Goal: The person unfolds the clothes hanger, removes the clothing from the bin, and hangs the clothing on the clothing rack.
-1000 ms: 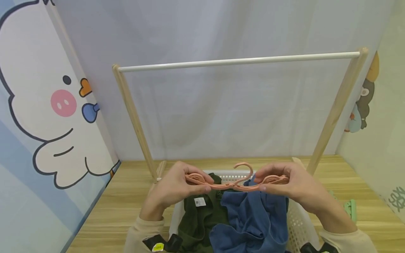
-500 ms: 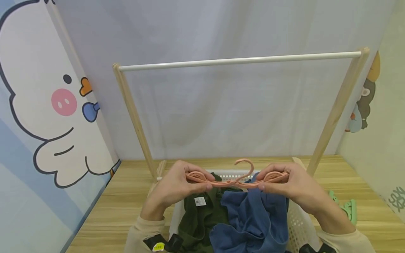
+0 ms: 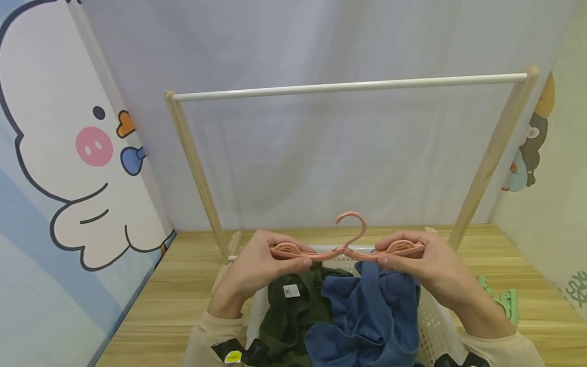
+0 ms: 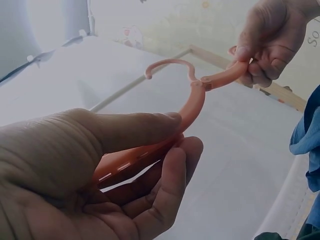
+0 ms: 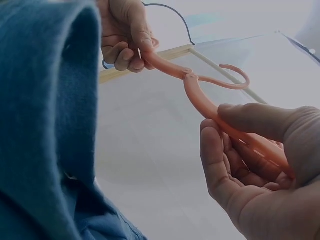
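A salmon-pink plastic clothes hanger (image 3: 343,250) is held level above a basket, its hook pointing up and curling to the left. My left hand (image 3: 257,270) pinches the hanger's left arm between thumb and fingers. The right hand (image 3: 428,265) grips the other arm the same way. From the left wrist, the hinge at the middle of the hanger (image 4: 197,85) shows between both hands. Below lie a blue garment (image 3: 367,311) and a dark green garment (image 3: 293,316) with a white label, both heaped in the white basket (image 3: 435,326).
Behind the basket stands a rack with a white rail (image 3: 348,87) and wooden posts (image 3: 194,168). A green hanger (image 3: 508,305) lies on the wooden tabletop (image 3: 156,306) to the right. Printed panels flank both sides, and a pale curtain (image 3: 321,168) hangs at the back.
Both hands have raised the pink hanger slightly, and its hook has tipped further upright. More of the green hanger on the right has come into view. The clothes stay in the basket.
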`<state>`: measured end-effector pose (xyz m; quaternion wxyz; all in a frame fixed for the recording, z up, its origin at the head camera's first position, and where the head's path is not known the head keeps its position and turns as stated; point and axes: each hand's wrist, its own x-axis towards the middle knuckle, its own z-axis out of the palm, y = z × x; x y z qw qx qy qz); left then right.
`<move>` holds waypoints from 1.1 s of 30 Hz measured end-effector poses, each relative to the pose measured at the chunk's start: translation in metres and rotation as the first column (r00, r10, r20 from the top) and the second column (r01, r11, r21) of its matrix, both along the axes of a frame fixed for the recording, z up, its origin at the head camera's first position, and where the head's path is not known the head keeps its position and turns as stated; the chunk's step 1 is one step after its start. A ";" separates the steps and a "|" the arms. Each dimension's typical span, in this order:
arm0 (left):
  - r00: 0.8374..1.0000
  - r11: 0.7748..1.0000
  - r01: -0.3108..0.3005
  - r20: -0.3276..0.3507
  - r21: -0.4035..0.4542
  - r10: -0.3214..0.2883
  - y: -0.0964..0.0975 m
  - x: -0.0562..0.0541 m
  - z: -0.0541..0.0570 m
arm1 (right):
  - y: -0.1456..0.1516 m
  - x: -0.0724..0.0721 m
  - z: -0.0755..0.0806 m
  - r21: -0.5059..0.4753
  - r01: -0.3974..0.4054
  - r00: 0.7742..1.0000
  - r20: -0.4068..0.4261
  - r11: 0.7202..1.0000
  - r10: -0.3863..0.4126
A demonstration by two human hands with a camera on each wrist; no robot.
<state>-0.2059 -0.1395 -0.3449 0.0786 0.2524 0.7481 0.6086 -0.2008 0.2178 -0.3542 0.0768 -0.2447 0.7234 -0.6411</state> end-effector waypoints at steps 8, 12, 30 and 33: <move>1.000 0.999 -0.013 0.026 0.039 0.012 0.004 -0.001 -0.001 | 0.001 -0.003 -0.004 -0.101 -0.047 0.998 0.028 0.994 0.050; 0.999 0.998 -0.026 0.028 0.059 0.024 0.007 -0.001 -0.001 | 0.000 -0.004 -0.006 -0.148 -0.063 0.997 0.037 0.987 0.070; 0.997 0.990 -0.037 0.079 0.139 0.026 0.013 0.000 -0.004 | -0.006 -0.002 -0.007 -0.174 -0.014 0.999 0.032 0.985 0.020; 0.997 0.989 -0.028 0.081 0.146 0.016 0.015 0.000 -0.003 | -0.008 -0.001 -0.007 -0.169 -0.005 0.999 0.030 0.986 0.010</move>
